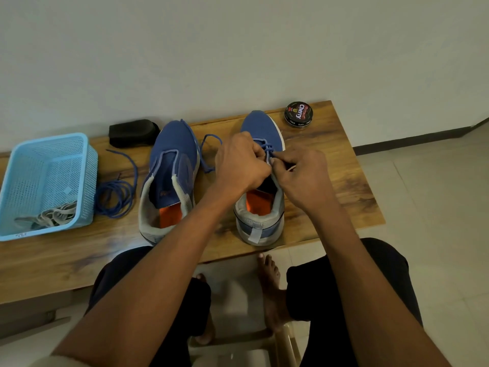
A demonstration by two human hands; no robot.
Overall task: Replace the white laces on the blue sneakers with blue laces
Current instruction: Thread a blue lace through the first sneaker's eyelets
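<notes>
Both hands meet over the right sneaker, which stands near the table's right end by the near edge. My left hand is curled over the eyelets, gripping the blue lace; my right hand pinches a strand of it. Forearms reach in from below, wrists bent down. Lace looks limp and light, so it is best held by its stiff tip. White laces lie in the basket.

Setting: home interior. Evidence: low wooden bench against plain white wall, tiled floor at 3 o'clock, shoe-polish tin at 1 o'clock, barefoot seated person.
</notes>
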